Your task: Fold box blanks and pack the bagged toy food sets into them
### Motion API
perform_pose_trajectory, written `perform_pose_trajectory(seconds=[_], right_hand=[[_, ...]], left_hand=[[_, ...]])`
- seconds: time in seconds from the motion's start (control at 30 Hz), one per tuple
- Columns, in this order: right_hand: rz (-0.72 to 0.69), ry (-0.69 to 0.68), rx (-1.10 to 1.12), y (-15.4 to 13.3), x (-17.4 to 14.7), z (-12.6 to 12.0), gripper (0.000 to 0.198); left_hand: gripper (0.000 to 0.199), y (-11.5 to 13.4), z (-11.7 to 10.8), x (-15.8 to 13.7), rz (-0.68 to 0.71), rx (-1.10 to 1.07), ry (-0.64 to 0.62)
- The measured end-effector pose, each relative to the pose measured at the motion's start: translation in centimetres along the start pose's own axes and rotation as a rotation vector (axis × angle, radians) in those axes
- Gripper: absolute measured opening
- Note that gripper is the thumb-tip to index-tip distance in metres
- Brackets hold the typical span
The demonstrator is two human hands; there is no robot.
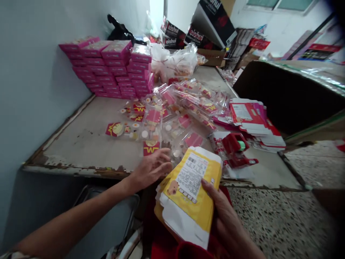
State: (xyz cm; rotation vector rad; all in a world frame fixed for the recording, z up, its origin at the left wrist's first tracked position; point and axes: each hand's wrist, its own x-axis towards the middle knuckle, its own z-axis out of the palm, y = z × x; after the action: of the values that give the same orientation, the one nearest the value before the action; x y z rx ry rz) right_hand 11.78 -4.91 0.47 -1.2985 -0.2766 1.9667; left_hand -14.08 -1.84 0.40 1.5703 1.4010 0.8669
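Note:
A stack of flattened yellow cartons (199, 212) with white flaps is tilted up over the table's front edge. My right hand (223, 212) grips the stack along its right side, thumb on the printed face and fingers hidden beneath. Just left of the cartons, my left hand (151, 166) is open, fingers loosely bent and nothing visible in them. Whether its fingertips touch the cartons I cannot tell. Beyond that hand, clear packets (153, 124) of red and yellow pieces are spread over the worn table (88, 144).
Pink boxes (115, 68) are stacked at the back left, against the wall. A red tape dispenser (234, 147) stands right of the cartons, with flattened red cartons (248, 115) behind it. An open cardboard box (291, 97) sits at the right. White plastic bags (175, 63) lie behind the packets.

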Motion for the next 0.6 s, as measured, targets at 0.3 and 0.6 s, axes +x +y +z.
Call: perform_pose_trajectory(seconds=[0.3, 0.6], right_hand=[[-0.111, 0.109, 0.175, 1.0, 3.7, 4.5, 0.051], [-0.149, 0.076, 0.165, -1.3, 8.8, 7.0, 0.035]], left_hand=[[0.056, -1.0, 2.4, 10.8, -0.067, 0.19, -0.466], [0.054, -0.9, -2.2, 17.3, -0.041, 0.198, -0.262]])
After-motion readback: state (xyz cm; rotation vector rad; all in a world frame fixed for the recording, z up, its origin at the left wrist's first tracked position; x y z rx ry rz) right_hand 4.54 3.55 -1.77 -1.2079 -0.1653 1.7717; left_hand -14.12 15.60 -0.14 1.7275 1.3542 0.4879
